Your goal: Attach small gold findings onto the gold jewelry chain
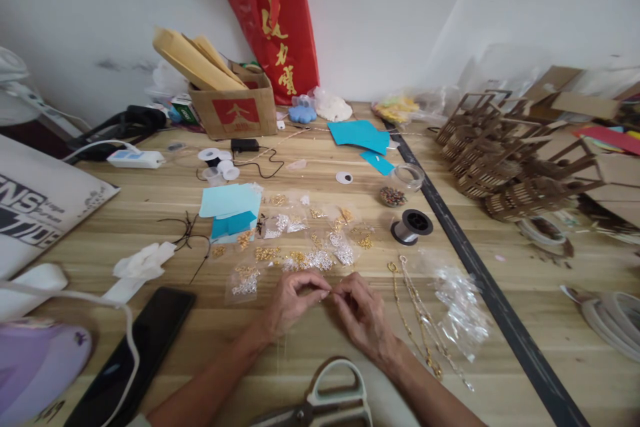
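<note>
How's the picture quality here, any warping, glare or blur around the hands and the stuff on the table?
Head view: wide-angle warping bends the table edges and the dark strip; light is soft and even, shadows faint, no harsh glare. The left hand and right hand are fairly sharp, but what they pinch is too small to resolve; the scissors are cropped.

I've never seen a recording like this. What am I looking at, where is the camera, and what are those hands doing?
The camera sits on a person's head, looking down at a wooden table. The left hand and right hand meet fingertip to fingertip, pinching something too small to make out. Beyond them lie small bags of gold and silver beads; right of them gold chains and a wire spool. Scissors lie nearest the camera, a black phone to the left.
</note>
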Demonstrator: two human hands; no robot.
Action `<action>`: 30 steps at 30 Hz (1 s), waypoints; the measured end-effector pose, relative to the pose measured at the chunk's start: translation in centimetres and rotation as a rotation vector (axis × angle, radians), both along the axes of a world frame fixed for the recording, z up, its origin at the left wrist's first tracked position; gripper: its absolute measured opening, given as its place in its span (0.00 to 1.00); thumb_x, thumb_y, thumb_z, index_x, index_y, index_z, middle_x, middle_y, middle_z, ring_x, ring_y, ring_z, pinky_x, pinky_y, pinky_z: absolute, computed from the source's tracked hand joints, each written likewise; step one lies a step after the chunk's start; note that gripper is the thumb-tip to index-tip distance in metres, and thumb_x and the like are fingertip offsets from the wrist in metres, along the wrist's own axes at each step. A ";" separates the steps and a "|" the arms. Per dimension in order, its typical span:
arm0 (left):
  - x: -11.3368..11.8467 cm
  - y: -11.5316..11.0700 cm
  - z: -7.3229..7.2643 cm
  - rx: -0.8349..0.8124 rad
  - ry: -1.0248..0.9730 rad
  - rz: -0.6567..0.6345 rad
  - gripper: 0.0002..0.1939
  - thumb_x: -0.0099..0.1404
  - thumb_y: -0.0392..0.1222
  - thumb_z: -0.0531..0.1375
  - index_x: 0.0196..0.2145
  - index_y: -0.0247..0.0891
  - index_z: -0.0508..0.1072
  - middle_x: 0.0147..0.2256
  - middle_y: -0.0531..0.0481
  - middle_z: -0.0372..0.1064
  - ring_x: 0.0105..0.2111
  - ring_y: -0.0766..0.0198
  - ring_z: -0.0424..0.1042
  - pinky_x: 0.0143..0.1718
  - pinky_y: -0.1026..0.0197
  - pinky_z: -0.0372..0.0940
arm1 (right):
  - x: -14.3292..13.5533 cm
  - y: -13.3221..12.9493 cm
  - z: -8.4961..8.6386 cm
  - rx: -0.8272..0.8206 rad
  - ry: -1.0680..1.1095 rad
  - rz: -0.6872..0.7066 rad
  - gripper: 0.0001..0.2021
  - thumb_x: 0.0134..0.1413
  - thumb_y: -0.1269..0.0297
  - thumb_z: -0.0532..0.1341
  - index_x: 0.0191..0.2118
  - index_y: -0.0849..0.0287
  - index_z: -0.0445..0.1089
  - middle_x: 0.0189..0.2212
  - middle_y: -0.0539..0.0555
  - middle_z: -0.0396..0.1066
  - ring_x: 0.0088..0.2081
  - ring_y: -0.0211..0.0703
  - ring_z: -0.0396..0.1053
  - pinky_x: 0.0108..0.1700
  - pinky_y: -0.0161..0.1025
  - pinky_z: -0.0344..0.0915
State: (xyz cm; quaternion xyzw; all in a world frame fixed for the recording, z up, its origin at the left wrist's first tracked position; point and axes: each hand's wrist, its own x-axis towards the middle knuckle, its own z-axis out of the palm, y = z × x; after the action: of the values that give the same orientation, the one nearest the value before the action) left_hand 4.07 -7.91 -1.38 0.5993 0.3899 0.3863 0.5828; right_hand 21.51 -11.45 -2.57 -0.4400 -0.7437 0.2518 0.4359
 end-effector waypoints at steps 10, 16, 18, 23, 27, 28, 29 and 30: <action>-0.1 0.0 0.3 -0.037 0.007 0.003 0.08 0.55 0.42 0.65 0.26 0.34 0.77 0.27 0.49 0.72 0.30 0.63 0.69 0.35 0.63 0.63 | -0.1 0.1 0.2 -0.005 0.028 0.019 0.05 0.61 0.71 0.56 0.37 0.57 0.69 0.28 0.52 0.68 0.29 0.39 0.67 0.29 0.34 0.65; -0.2 0.1 0.4 -0.114 -0.007 0.013 0.08 0.53 0.42 0.67 0.25 0.34 0.76 0.26 0.49 0.71 0.29 0.63 0.69 0.34 0.63 0.63 | -0.2 0.2 0.3 0.012 0.053 0.027 0.04 0.61 0.69 0.57 0.37 0.57 0.68 0.28 0.52 0.70 0.30 0.40 0.68 0.31 0.34 0.67; -0.2 0.1 0.3 -0.129 -0.016 0.008 0.09 0.52 0.43 0.67 0.25 0.34 0.76 0.25 0.50 0.71 0.28 0.64 0.68 0.33 0.64 0.62 | -0.2 0.2 0.2 0.012 0.047 0.022 0.03 0.61 0.68 0.57 0.37 0.56 0.68 0.28 0.52 0.69 0.29 0.39 0.67 0.30 0.34 0.66; -0.4 0.2 0.4 -0.179 -0.015 -0.007 0.10 0.51 0.44 0.68 0.24 0.33 0.76 0.25 0.49 0.72 0.28 0.64 0.69 0.32 0.64 0.62 | -0.1 0.1 0.0 0.013 0.018 0.021 0.03 0.61 0.67 0.58 0.36 0.57 0.67 0.26 0.51 0.68 0.27 0.39 0.66 0.28 0.34 0.63; -0.4 0.2 0.5 -0.202 -0.011 -0.007 0.10 0.50 0.44 0.68 0.25 0.33 0.76 0.25 0.48 0.73 0.28 0.63 0.69 0.32 0.64 0.62 | -0.2 0.0 0.1 0.003 0.021 0.030 0.02 0.61 0.66 0.58 0.37 0.57 0.67 0.26 0.51 0.68 0.27 0.39 0.66 0.28 0.34 0.62; -0.4 0.2 0.5 -0.200 -0.008 -0.008 0.10 0.50 0.44 0.68 0.24 0.33 0.76 0.25 0.49 0.73 0.28 0.63 0.69 0.32 0.64 0.62 | -0.2 0.0 0.1 -0.002 0.021 0.035 0.02 0.61 0.66 0.58 0.37 0.57 0.67 0.26 0.51 0.69 0.27 0.39 0.66 0.28 0.34 0.63; -0.3 0.2 0.4 -0.194 -0.004 -0.011 0.10 0.50 0.44 0.68 0.24 0.33 0.76 0.25 0.49 0.73 0.28 0.64 0.69 0.32 0.64 0.62 | -0.2 0.0 0.1 -0.005 0.020 0.039 0.02 0.61 0.66 0.58 0.37 0.57 0.67 0.26 0.51 0.69 0.27 0.38 0.66 0.28 0.34 0.62; -0.3 0.2 0.4 -0.186 -0.001 -0.014 0.10 0.50 0.44 0.68 0.24 0.33 0.76 0.24 0.49 0.73 0.27 0.64 0.69 0.31 0.64 0.62 | -0.2 0.0 0.2 -0.008 0.017 0.040 0.02 0.61 0.66 0.58 0.37 0.57 0.67 0.26 0.51 0.68 0.26 0.38 0.66 0.28 0.33 0.62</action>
State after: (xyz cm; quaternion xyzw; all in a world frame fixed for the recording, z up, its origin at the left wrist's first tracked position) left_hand 3.73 -7.72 -0.95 0.5451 0.4196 0.3447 0.6388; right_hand 21.34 -11.45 -2.38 -0.4247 -0.7475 0.2672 0.4352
